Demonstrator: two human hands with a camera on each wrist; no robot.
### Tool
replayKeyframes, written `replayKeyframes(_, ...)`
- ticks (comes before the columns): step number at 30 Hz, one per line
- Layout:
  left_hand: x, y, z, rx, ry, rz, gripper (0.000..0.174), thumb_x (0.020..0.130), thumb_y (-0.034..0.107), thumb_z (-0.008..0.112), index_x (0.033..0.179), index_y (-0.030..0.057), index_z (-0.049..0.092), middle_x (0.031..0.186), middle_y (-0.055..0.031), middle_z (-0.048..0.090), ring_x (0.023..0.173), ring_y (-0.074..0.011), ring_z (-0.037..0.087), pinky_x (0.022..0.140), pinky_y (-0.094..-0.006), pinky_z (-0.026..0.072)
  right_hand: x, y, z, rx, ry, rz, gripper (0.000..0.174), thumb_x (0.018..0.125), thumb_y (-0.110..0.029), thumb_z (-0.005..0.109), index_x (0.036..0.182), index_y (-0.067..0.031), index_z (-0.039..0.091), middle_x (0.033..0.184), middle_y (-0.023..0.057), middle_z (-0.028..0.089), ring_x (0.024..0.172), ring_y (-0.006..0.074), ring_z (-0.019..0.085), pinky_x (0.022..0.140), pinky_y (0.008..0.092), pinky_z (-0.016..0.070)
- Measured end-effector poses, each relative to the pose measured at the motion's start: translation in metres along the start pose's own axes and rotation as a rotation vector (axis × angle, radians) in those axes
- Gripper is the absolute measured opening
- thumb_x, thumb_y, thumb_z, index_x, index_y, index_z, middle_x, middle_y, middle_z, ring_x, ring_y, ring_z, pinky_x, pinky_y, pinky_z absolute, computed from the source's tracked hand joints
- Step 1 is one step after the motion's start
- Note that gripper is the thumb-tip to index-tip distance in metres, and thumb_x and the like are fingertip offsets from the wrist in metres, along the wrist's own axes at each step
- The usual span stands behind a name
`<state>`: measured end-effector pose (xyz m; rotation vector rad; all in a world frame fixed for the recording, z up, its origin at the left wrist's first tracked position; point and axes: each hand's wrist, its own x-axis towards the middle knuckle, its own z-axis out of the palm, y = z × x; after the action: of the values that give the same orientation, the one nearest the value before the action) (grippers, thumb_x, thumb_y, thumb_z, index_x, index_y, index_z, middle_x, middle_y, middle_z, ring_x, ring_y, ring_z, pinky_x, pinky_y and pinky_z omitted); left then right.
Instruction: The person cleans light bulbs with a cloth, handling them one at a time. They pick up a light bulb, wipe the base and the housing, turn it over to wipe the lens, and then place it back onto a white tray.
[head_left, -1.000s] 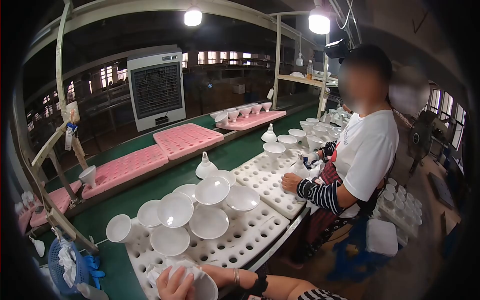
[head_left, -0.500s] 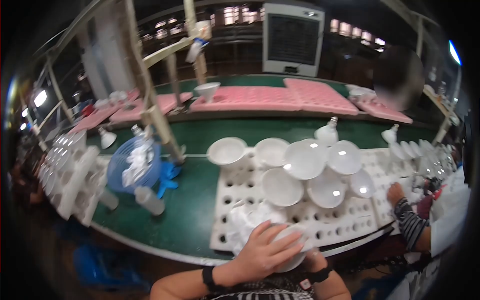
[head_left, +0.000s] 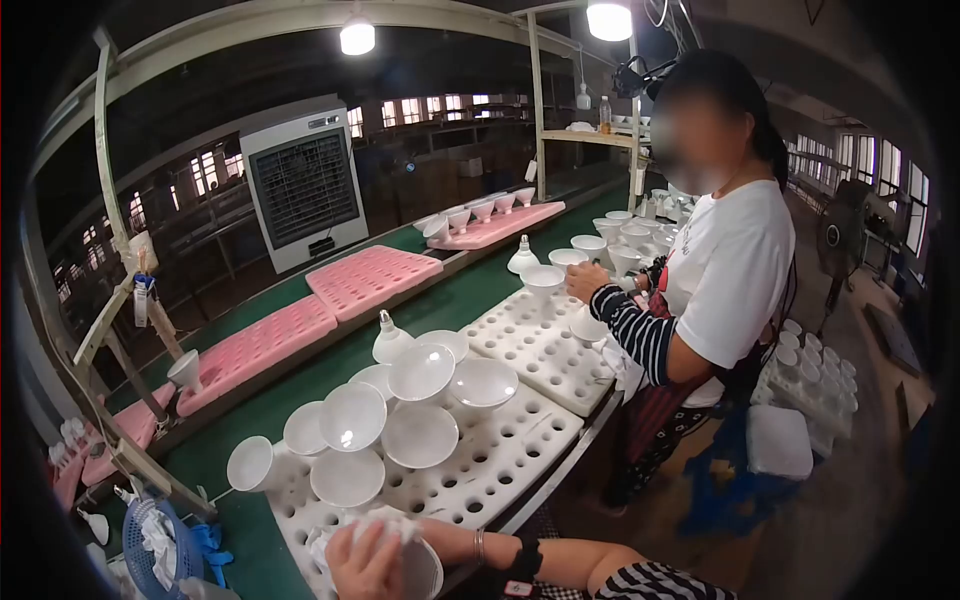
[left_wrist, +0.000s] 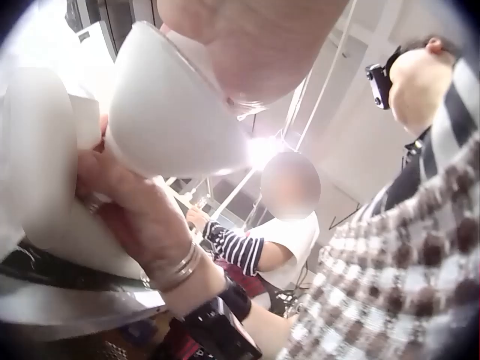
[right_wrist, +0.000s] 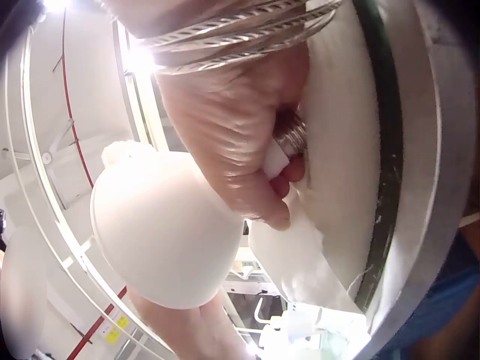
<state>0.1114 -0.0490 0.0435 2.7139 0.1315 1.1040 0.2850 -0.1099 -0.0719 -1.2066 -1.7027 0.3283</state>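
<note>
At the bottom of the head view, the left hand (head_left: pixel 365 562) lies with bent fingers over a white lamp cup (head_left: pixel 424 572), a bunched white cloth (head_left: pixel 396 524) against its rim. The right hand (head_left: pixel 448 541), wearing bracelets, is mostly hidden behind the cup. In the right wrist view, the right hand (right_wrist: pixel 232 139) curls its fingers round the narrow neck by a threaded metal base (right_wrist: pixel 292 136); the smooth white shade (right_wrist: pixel 169 229) spreads beside it, and the left hand (right_wrist: pixel 196 328) is against its far side.
Several white cups (head_left: pixel 420 436) stand grouped on a white board with holes (head_left: pixel 530 425). Pink boards (head_left: pixel 262 345) line the far side of the green table. A blue basket (head_left: pixel 150 560) is at left. Another person (head_left: pixel 735 260) works at right, one hand near cups.
The head view swung left and came back right. Both hands stay together on the cup. The other person's hand has moved up from the board to the cups behind.
</note>
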Motion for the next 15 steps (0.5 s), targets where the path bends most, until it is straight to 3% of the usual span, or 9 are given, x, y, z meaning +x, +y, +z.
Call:
replayKeyframes(1,-0.005,-0.008,0.003,0.010,-0.006,-0.094,0.030,0.088,0.007,0.063,0.117,0.0034,0.068,0.124,-0.0175,0.064,0.115,-0.0409,0.055,0.104,-0.0515,0.0385,0.000,-0.001,-0.002,0.000,0.002,-0.006,0.025,0.085,-0.018,0.063,0.108,-0.0054,0.064,0.106,0.0199,0.068,0.093,0.0347,0.066,0.081,0.0399,0.0529)
replayKeyframes(3,-0.018,-0.015,0.007,0.018,0.039,-0.139,0.031,0.087,0.005,0.062,0.118,0.0022,0.067,0.125,-0.0189,0.063,0.116,-0.0414,0.055,0.104,-0.0515,0.0385,0.002,-0.004,-0.010,0.036,-0.118,0.158,0.022,0.086,-0.018,0.061,0.104,-0.0050,0.065,0.100,0.0208,0.068,0.091,0.0349,0.066,0.080,0.0404,0.0524)
replayKeyframes(6,-0.037,0.000,0.001,0.049,0.060,-0.173,0.034,0.086,0.004,0.062,0.120,0.0016,0.066,0.129,-0.0198,0.061,0.118,-0.0425,0.053,0.104,-0.0513,0.0386,-0.005,-0.006,-0.007,0.073,0.004,0.170,0.016,0.082,-0.017,0.067,0.092,-0.0043,0.068,0.091,0.0202,0.070,0.083,0.0353,0.068,0.073,0.0407,0.0538)
replayKeyframes(7,-0.034,0.017,-0.004,-0.030,0.041,-0.152,0.032,0.087,0.011,0.064,0.118,0.0049,0.067,0.128,-0.0165,0.062,0.120,-0.0426,0.052,0.104,-0.0538,0.0375,-0.002,-0.029,-0.016,0.125,0.088,0.236,0.018,0.081,-0.018,0.069,0.094,-0.0053,0.069,0.093,0.0182,0.071,0.081,0.0314,0.070,0.072,0.0389,0.0550)
replayKeyframes(8,-0.054,0.010,0.011,0.013,0.045,-0.083,0.038,0.080,0.019,0.073,0.118,0.0213,0.070,0.130,-0.0020,0.063,0.122,-0.0303,0.054,0.105,-0.0546,0.0366,0.001,-0.028,-0.017,0.175,0.030,0.250,0.016,0.084,-0.017,0.069,0.095,-0.0061,0.071,0.090,0.0134,0.073,0.082,0.0272,0.071,0.074,0.0368,0.0562)
replayKeyframes(9,-0.052,0.019,0.010,-0.004,-0.008,-0.004,0.042,0.082,0.021,0.070,0.124,0.0201,0.065,0.140,-0.0022,0.056,0.130,-0.0290,0.048,0.109,-0.0550,0.0325,-0.025,0.007,-0.001,0.833,0.106,0.695,0.025,0.087,-0.021,0.070,0.107,-0.0063,0.069,0.098,0.0097,0.073,0.090,0.0240,0.071,0.080,0.0365,0.0567)
replayKeyframes(11,-0.043,0.019,0.011,-0.103,-0.044,0.079,0.041,0.085,0.019,0.069,0.126,0.0189,0.065,0.139,-0.0024,0.056,0.128,-0.0297,0.051,0.110,-0.0570,0.0319,0.011,0.017,0.051,0.912,-0.213,0.667,0.026,0.086,-0.021,0.070,0.108,-0.0063,0.069,0.098,0.0097,0.073,0.090,0.0240,0.071,0.080,0.0365,0.0566)
replayKeyframes(12,-0.039,0.012,0.009,-0.111,-0.045,0.116,0.045,0.086,0.017,0.067,0.130,0.0167,0.061,0.142,-0.0043,0.054,0.133,-0.0309,0.047,0.112,-0.0580,0.0294,0.032,0.018,0.076,0.934,-0.346,0.637,0.026,0.086,-0.021,0.070,0.108,-0.0062,0.068,0.099,0.0097,0.073,0.090,0.0239,0.071,0.080,0.0365,0.0566)
replayKeyframes(15,-0.035,-0.013,0.023,-0.076,0.049,-0.047,0.044,0.087,0.017,0.065,0.130,0.0134,0.060,0.144,-0.0070,0.052,0.135,-0.0330,0.043,0.110,-0.0556,0.0311,0.081,0.011,0.130,0.969,-0.621,0.516,0.028,0.086,-0.021,0.070,0.110,-0.0061,0.068,0.100,0.0096,0.073,0.091,0.0237,0.070,0.081,0.0364,0.0566)
